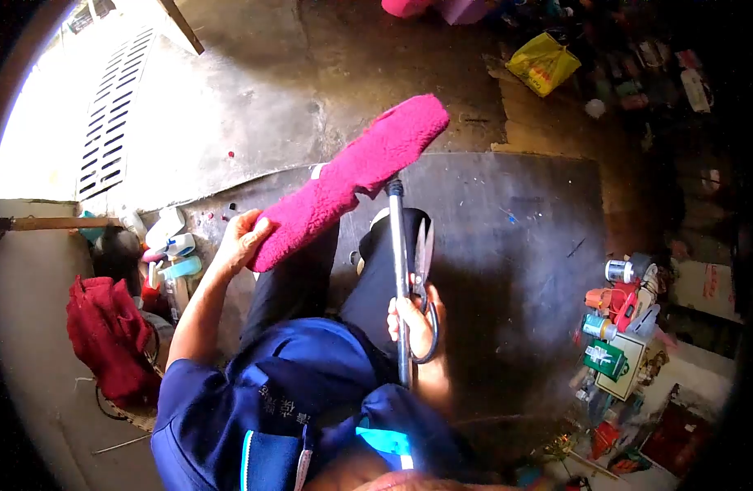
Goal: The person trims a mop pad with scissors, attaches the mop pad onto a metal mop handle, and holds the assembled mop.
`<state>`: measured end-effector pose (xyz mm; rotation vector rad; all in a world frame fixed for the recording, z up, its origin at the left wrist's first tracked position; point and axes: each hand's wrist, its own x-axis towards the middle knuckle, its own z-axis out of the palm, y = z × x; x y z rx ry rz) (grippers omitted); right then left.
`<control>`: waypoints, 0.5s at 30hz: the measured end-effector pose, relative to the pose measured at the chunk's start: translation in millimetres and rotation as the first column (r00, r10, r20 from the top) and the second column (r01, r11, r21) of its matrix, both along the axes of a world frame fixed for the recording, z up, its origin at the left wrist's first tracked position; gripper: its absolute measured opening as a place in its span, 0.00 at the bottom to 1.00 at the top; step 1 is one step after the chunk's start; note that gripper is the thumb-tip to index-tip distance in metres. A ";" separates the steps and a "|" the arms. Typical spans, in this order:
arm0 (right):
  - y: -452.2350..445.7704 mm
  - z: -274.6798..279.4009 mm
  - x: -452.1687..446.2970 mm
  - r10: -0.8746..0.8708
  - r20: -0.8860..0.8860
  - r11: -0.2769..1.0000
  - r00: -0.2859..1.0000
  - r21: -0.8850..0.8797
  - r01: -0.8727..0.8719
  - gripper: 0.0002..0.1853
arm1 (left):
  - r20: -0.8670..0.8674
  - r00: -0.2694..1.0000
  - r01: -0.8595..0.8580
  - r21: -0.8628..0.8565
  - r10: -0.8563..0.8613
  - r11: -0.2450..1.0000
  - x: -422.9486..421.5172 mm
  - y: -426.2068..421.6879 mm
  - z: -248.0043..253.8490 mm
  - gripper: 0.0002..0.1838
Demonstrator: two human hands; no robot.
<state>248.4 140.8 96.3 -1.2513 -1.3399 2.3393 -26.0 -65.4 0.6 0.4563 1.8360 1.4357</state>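
Observation:
My left hand (247, 237) grips the lower left end of a long, fluffy pink mop head (352, 180), thumb on top. The mop's metal pole (399, 245) runs down toward my body. Its black upper end (394, 187) meets the edge of the mop head, though I cannot see how the two join. My right hand (417, 323) is closed around the pole and also holds a pair of scissors (424, 254). The scissors lie alongside the pole with blades pointing away from me, and their dark handles (433, 335) are partly hidden by my fingers.
Bottles (168, 229) and a dark red cloth (106, 335) crowd the left side. Cans (618, 271), a green box (605, 360) and other clutter line the right. A yellow bag (543, 64) lies farther off on the floor, and a slotted grate (114, 114) is at upper left.

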 end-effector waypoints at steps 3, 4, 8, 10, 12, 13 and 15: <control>-5.6 3.5 -3.8 0.066 0.021 0.998 0.998 0.010 -0.066 0.21 | -0.126 0.989 -0.086 -0.027 0.082 0.996 -10.6 5.1 -3.6 0.25; -5.3 2.7 -4.4 0.115 0.019 0.993 0.993 0.021 -0.115 0.22 | -0.195 0.972 -0.142 -0.052 0.129 0.989 -16.5 7.3 -4.0 0.24; -9.4 1.7 -7.1 0.136 0.055 0.989 0.989 0.042 -0.139 0.23 | -0.189 0.968 -0.167 0.014 0.166 0.986 -34.8 27.9 22.0 0.22; -12.0 2.7 -11.2 0.159 0.058 0.986 0.986 0.049 -0.162 0.23 | -0.234 0.971 -0.043 0.055 0.055 0.998 -41.3 55.2 26.4 0.24; -17.0 3.3 -16.2 0.197 0.000 0.979 0.980 0.059 -0.196 0.22 | -0.092 0.993 0.086 0.138 -0.074 0.987 -42.4 85.5 40.7 0.28; -20.2 1.5 -16.6 0.244 0.008 0.963 0.970 0.113 -0.244 0.22 | 0.079 0.984 0.149 0.124 -0.159 0.981 -47.0 91.3 45.2 0.30; -24.0 0.4 -16.8 0.234 0.028 0.962 0.972 0.140 -0.236 0.21 | 0.317 0.919 0.186 0.180 -0.236 0.966 -53.7 104.9 49.3 0.36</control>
